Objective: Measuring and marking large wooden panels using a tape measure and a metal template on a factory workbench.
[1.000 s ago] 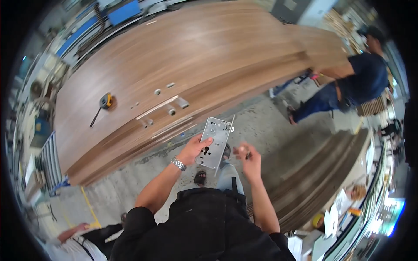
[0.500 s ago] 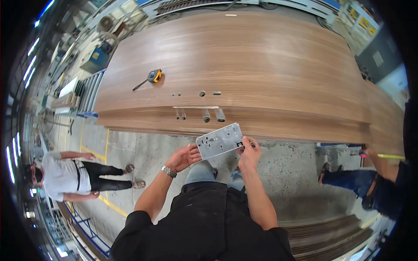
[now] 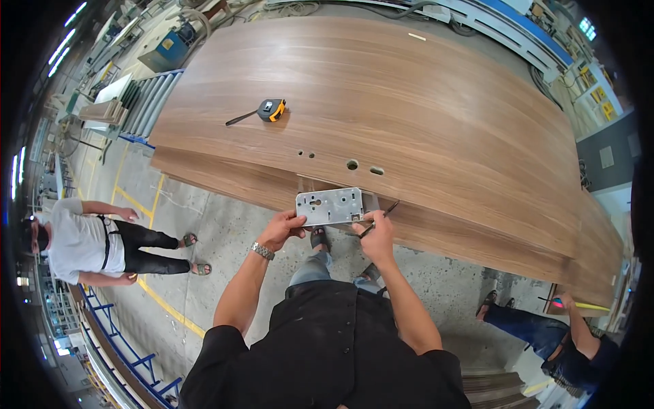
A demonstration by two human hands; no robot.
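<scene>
So the flat silver rectangular metal plate-like case with cut-out holes (image 3: 330, 206) is up in front of the near edge of the big brown wood-grain panel (image 3: 443, 116), long side running roughly along that edge. Can't tell if it's actually touching the panel.

Left hand (image 3: 283, 230) has the case's lower left corner pinched, thumb on the upper face, other fingers tucked under. There's a silver metal-link watch (image 3: 263, 251) on that wrist.

Right hand (image 3: 378, 235) is at the case's right end, fingers closed around a slim dark pen-like stick (image 3: 391, 208) that pokes out both sides. How much those fingers also grip the case, I can't tell.

On the panel, just past the case, there's a round dark hole (image 3: 352, 165) beside an oval slot (image 3: 377, 170). Farther back to the left sits a black and yellow tape measure (image 3: 271, 110), with a thin black strip (image 3: 242, 118) running off its left side.
</scene>
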